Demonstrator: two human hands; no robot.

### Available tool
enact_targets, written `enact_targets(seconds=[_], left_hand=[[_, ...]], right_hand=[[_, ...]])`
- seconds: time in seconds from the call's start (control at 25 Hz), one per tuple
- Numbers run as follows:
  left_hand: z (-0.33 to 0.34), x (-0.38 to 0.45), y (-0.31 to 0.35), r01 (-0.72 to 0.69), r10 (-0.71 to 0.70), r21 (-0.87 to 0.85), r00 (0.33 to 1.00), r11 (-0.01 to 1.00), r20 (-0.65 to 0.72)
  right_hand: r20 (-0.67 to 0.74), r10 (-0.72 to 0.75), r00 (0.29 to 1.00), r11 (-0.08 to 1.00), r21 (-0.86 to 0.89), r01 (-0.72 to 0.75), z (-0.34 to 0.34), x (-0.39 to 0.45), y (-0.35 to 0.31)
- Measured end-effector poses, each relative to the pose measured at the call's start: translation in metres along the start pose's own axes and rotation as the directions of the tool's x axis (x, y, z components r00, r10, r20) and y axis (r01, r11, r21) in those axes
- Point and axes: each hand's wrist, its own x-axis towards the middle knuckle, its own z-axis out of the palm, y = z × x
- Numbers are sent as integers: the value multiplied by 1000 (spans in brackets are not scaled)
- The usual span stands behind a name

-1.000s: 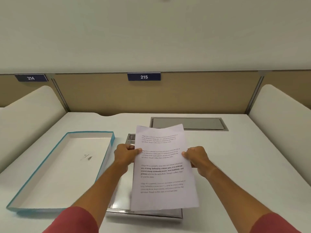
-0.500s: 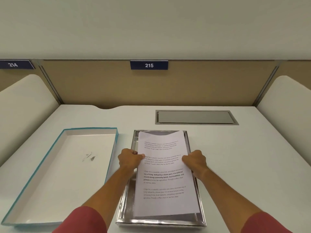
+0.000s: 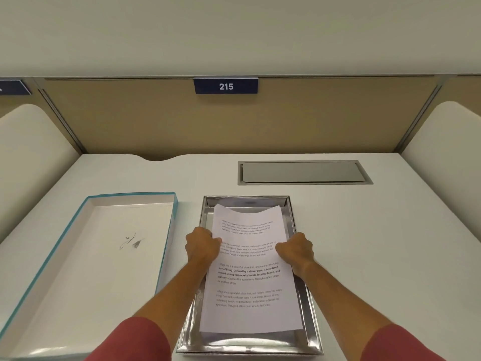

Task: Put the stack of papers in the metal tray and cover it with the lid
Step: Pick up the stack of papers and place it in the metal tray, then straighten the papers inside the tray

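Over on the left the lid (image 3: 99, 259) sits upside down on the desk (image 3: 390, 256), teal edges up, just beside the metal tray (image 3: 311, 321) and untouched. The left hand (image 3: 201, 246) pinches the left edge of the stack of papers (image 3: 250, 316), the right hand (image 3: 295, 250) grips the right edge. The stack looks nearly down inside the tray, far end curled up. I'd say placing is the step in hand; next they let go, flip the lid and set it over.

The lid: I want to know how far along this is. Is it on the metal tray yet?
No, the blue-edged lid lies upside down on the desk, left of the metal tray.
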Motion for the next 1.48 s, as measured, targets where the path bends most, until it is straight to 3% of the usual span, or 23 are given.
enact_targets(seconds=[0.2, 0.4, 0.68, 0.92, 1.16, 1.32, 1.48], left_hand=[[6, -2, 4, -48, 28, 162, 992, 986, 120], [14, -6, 2, -22, -10, 116, 964, 993, 266], [9, -23, -2, -57, 27, 95, 956, 994, 293], [9, -65, -52, -139, 106, 87, 945, 986, 308], [9, -75, -57, -113, 94, 53, 954, 992, 285], [4, -82, -59, -164, 132, 67, 930, 984, 342], [4, -98, -78, -248, 123, 213, 874, 945, 471]], right_hand=[[-1, -31, 1000, 992, -125, 31, 5, 0, 3], [24, -86, 996, 964, -251, 89, 7, -7, 4], [102, -171, 980, 930, -310, 195, 2, -26, 10], [213, -236, 948, 913, -285, 291, 3, -60, 44], [193, -212, 958, 917, -299, 264, 3, -71, 48], [298, -179, 938, 935, -245, 257, -2, -75, 51], [481, -133, 867, 860, -379, 342, 2, -91, 76]])
